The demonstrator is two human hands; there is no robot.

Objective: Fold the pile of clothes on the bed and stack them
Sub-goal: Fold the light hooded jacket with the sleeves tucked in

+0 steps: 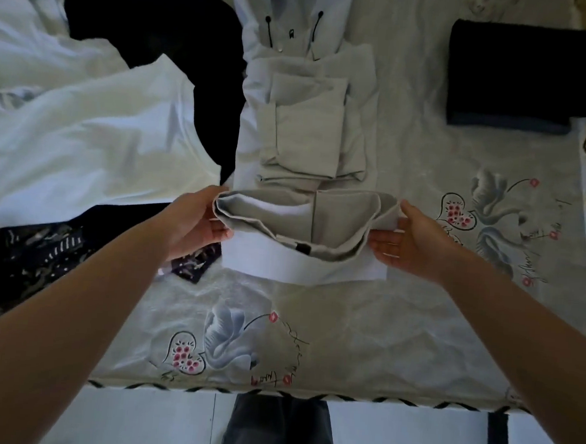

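Note:
A pale grey hoodie (307,126) lies lengthwise on the bed, hood with black drawcords at the far end, sleeves folded in over its body. Its near hem end (302,222) is lifted and doubled back. My left hand (192,219) grips the left side of that lifted end, thumb on top and fingers underneath. My right hand (410,239) grips the right side the same way. A folded dark garment (523,74) sits at the far right of the bed.
An unfolded pile fills the left side: a white shirt (93,148), a black garment (159,21) and a dark patterned cloth (28,257). The floral bedsheet (311,343) runs to the near bed edge (274,394). Below it are floor tiles and my legs.

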